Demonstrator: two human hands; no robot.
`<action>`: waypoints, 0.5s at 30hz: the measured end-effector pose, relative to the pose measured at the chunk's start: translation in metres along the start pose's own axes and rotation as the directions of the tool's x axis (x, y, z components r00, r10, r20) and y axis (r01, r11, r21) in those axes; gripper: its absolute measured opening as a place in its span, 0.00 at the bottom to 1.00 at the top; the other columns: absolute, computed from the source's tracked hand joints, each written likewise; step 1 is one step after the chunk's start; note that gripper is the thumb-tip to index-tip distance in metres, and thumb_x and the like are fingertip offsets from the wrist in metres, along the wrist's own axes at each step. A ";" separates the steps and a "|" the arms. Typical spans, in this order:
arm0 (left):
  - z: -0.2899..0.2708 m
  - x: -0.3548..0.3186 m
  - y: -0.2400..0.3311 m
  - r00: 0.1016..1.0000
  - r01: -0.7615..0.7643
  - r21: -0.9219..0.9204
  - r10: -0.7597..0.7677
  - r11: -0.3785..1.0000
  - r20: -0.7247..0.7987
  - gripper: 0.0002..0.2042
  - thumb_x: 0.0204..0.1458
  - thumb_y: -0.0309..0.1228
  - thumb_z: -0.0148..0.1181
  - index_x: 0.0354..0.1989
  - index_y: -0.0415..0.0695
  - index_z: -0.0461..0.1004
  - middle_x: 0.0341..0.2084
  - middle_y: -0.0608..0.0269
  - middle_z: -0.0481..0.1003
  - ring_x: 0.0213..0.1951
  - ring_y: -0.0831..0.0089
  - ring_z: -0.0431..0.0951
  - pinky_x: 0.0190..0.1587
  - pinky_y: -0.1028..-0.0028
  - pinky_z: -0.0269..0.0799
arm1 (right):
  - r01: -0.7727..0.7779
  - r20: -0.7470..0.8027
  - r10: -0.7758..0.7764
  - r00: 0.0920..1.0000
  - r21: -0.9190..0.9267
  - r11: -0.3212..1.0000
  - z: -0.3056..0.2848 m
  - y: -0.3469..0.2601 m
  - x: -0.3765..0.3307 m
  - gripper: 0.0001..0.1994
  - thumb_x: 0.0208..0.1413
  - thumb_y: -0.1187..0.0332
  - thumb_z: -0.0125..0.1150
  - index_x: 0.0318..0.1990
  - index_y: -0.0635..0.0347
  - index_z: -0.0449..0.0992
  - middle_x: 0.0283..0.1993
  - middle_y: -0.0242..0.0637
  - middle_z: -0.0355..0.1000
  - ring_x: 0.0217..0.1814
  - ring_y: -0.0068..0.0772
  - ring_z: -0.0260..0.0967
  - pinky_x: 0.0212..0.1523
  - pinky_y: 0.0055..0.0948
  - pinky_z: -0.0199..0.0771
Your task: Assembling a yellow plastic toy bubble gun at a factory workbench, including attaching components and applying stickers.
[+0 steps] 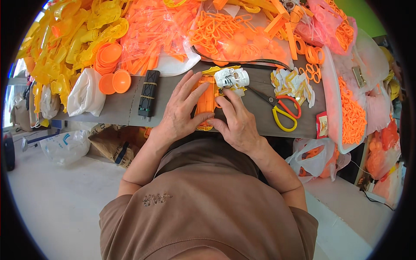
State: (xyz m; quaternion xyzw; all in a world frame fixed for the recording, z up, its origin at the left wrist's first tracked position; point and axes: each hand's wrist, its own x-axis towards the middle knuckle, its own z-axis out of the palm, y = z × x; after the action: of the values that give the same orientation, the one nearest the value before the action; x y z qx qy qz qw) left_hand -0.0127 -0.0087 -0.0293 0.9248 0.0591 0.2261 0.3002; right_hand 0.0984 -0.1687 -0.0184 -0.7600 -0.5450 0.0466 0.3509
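A long orange plastic frame (206,99) lies upright in front of me at the table's near edge. My left hand (183,108) holds its left side, fingers stretched along the edge and thumb at the near end. My right hand (237,122) grips the right side, with its thumb at the near end and bent fingertips beside a small dark part. A white plastic mechanism (232,78) sits at the frame's upper right, just beyond my right fingers. Under it shows a yellow plastic piece (219,69). My fingers hide part of the frame.
Scissors (284,113) with red and yellow handles lie right, near white and yellow pieces (294,86). A banded black bar (149,94) lies left, beside a white bag (86,93) and orange discs (115,82). Orange parts (156,30) fill the back; a tub (333,108) holds orange links.
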 end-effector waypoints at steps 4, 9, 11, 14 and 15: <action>-0.001 0.003 0.000 1.000 0.002 -0.015 -0.002 1.000 0.001 0.34 0.37 0.33 0.72 0.56 0.41 0.67 0.61 0.47 0.59 0.64 0.47 0.55 0.62 0.56 0.57 | -0.026 0.008 0.026 1.000 0.031 0.999 -0.004 -0.004 0.002 0.27 0.44 0.66 0.70 0.51 0.64 0.67 0.56 0.51 0.62 0.54 0.53 0.67 0.47 0.39 0.74; -0.003 0.004 0.000 1.000 -0.014 -0.043 0.014 0.999 -0.003 0.34 0.36 0.33 0.72 0.56 0.41 0.67 0.61 0.47 0.60 0.64 0.47 0.55 0.62 0.56 0.58 | 0.036 -0.062 -0.034 0.998 0.027 0.999 -0.014 -0.005 0.002 0.25 0.45 0.69 0.69 0.51 0.64 0.67 0.56 0.51 0.63 0.46 0.47 0.71 0.41 0.36 0.75; -0.004 0.002 -0.001 1.000 0.010 -0.049 -0.010 0.999 0.005 0.34 0.36 0.33 0.72 0.56 0.41 0.67 0.61 0.47 0.59 0.65 0.46 0.55 0.62 0.57 0.58 | 0.000 -0.070 0.012 0.997 0.173 0.985 -0.021 -0.005 0.000 0.23 0.47 0.72 0.68 0.51 0.65 0.67 0.56 0.51 0.63 0.31 0.36 0.71 0.32 0.29 0.75; -0.004 0.003 0.001 1.000 0.002 -0.061 -0.003 0.998 -0.011 0.36 0.36 0.33 0.73 0.58 0.42 0.65 0.63 0.46 0.56 0.66 0.46 0.53 0.63 0.56 0.57 | 0.008 -0.141 0.018 0.990 0.181 0.983 -0.040 0.003 0.003 0.20 0.47 0.74 0.67 0.48 0.65 0.69 0.50 0.45 0.68 0.22 0.25 0.65 0.24 0.22 0.68; -0.004 0.002 0.001 0.999 0.012 -0.060 -0.014 0.998 -0.035 0.37 0.36 0.33 0.73 0.59 0.42 0.65 0.64 0.46 0.55 0.66 0.46 0.52 0.63 0.56 0.56 | -0.002 -0.143 0.027 0.989 0.176 0.984 -0.047 0.007 0.004 0.18 0.47 0.74 0.67 0.47 0.65 0.70 0.48 0.43 0.69 0.22 0.24 0.64 0.23 0.21 0.67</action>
State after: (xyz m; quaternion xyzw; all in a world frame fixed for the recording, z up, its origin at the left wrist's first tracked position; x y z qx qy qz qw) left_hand -0.0125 -0.0072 -0.0248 0.9109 0.0635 0.2421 0.3280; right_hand 0.1267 -0.1894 0.0138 -0.7315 -0.5063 0.0415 0.4548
